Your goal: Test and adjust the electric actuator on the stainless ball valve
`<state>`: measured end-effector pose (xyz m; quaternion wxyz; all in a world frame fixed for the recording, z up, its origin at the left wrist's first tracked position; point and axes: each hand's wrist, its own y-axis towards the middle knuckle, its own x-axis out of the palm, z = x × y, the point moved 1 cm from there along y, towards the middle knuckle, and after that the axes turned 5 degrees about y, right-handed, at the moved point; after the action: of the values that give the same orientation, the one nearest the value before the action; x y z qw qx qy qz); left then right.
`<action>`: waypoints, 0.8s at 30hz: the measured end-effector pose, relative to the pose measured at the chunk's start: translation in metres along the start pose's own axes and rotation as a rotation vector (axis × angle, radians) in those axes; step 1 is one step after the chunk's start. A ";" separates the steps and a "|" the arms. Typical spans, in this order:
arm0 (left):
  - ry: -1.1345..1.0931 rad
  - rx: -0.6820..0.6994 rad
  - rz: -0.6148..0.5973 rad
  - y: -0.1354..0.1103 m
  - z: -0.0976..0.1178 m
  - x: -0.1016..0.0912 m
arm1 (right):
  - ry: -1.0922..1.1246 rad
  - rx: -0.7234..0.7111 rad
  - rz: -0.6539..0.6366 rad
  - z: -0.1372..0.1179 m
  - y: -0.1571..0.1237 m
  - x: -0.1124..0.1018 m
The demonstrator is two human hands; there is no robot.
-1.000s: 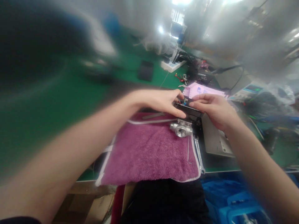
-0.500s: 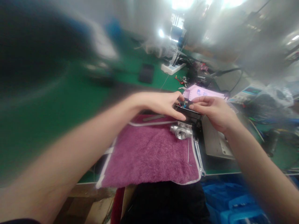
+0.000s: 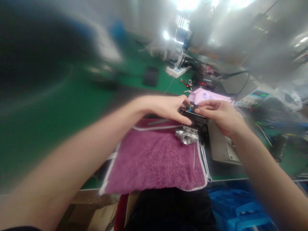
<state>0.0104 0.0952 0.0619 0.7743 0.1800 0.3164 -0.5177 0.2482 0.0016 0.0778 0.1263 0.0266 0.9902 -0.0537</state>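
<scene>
At the far right corner of a purple towel [image 3: 154,160] sits an open black housing [image 3: 198,119], a silver valve [image 3: 187,137] before it. The left hand [image 3: 169,109] straddles the housing, fingers wide; the right hand's [image 3: 219,115] fingers are narrow, their hold unclear.

Wears dark sleeve [image 3: 20,229], visible only as a rounded edge at lower-left corner | leaves left hand [image 3: 168,107], right hand [image 3: 222,116] and both forearms [image 3: 96,138] bare | wears black clothing [image 3: 169,211] over lap at bottom centre, too shadowed for detail
</scene>
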 end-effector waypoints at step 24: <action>0.036 0.017 0.016 0.004 -0.006 0.000 | -0.031 0.059 -0.125 -0.005 0.012 -0.008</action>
<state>0.0123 0.1005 0.0574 0.7709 0.1985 0.3246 -0.5108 0.2553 0.0138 0.0830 0.1373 -0.0325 0.9858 -0.0910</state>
